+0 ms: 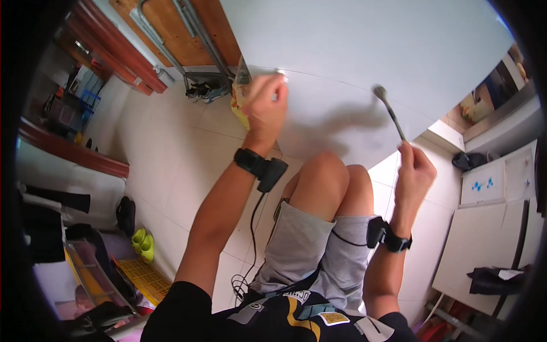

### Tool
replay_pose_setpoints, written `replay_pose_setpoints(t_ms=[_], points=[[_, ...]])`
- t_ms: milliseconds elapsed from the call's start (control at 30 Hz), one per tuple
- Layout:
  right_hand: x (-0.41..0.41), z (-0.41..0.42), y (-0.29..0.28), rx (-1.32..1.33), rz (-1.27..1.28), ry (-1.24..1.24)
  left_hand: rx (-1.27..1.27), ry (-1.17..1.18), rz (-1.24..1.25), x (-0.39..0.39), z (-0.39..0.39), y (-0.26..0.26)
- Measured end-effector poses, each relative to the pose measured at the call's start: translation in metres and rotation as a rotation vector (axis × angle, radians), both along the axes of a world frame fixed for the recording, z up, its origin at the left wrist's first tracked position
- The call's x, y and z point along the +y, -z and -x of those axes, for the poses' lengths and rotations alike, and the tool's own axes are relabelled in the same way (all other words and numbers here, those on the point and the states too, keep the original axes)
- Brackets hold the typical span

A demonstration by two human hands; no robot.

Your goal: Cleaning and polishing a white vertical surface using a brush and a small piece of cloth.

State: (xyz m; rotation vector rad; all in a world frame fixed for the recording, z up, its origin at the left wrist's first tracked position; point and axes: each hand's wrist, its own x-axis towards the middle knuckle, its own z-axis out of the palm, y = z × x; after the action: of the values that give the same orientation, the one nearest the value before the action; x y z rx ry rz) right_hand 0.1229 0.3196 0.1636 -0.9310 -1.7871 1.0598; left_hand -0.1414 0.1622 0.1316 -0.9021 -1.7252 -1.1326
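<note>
My left hand [267, 102] is raised over the near-left part of a large white panel-like surface [367, 38], its fingers pinched together. A small shiny item [280, 73] shows at the fingertips; blur hides what it is. Between thumb and forefinger of my right hand [414, 169] is the end of a slender dark tool [394, 113]. Its small rounded head [379, 90] points away from me over the white surface; whether it is a spoon or another tool I cannot tell. A soft shadow falls on the surface between my hands.
My bare knees [324, 175] are just below the white surface. Black straps with boxes circle both wrists; a cable [253, 222] runs from the left one. Shoes [207, 92] stand under a folded metal-legged wooden board [205, 25]. Green clogs [143, 244] and a yellow basket [143, 278] lie left, white cabinets [487, 184] right.
</note>
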Motion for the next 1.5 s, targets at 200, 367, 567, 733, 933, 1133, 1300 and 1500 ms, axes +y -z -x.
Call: replay_pose_setpoints(t_ms=[200, 367, 567, 733, 933, 1133, 1300, 1500], points=[[-0.015, 0.025, -0.012, 0.058, 0.047, -0.027, -0.068, 0.145, -0.165, 0.035, -0.030, -0.022], [-0.005, 0.020, -0.019, 0.064, -0.032, 0.024, -0.012, 0.231, -0.144, 0.037, -0.030, -0.017], [0.005, -0.004, -0.015, 0.156, 0.085, 0.029, -0.044, 0.152, -0.120, 0.031, -0.047, -0.023], [-0.012, 0.008, -0.031, 0.078, -0.020, 0.058, -0.033, 0.206, -0.242, 0.047, -0.060, -0.052], [0.011, -0.022, -0.008, 0.078, 0.006, 0.153, 0.073, 0.099, -0.244, 0.041, -0.028, -0.054], [0.003, 0.005, -0.023, 0.162, 0.056, 0.069, -0.031, 0.335, -0.012, 0.045, -0.051, -0.042], [0.027, -0.042, 0.004, 0.194, 0.125, 0.179, 0.065, 0.188, -0.124, 0.043, -0.029, -0.075], [-0.003, 0.013, -0.017, 0.226, 0.112, 0.005, 0.041, 0.282, -0.092, 0.059, -0.051, -0.059]])
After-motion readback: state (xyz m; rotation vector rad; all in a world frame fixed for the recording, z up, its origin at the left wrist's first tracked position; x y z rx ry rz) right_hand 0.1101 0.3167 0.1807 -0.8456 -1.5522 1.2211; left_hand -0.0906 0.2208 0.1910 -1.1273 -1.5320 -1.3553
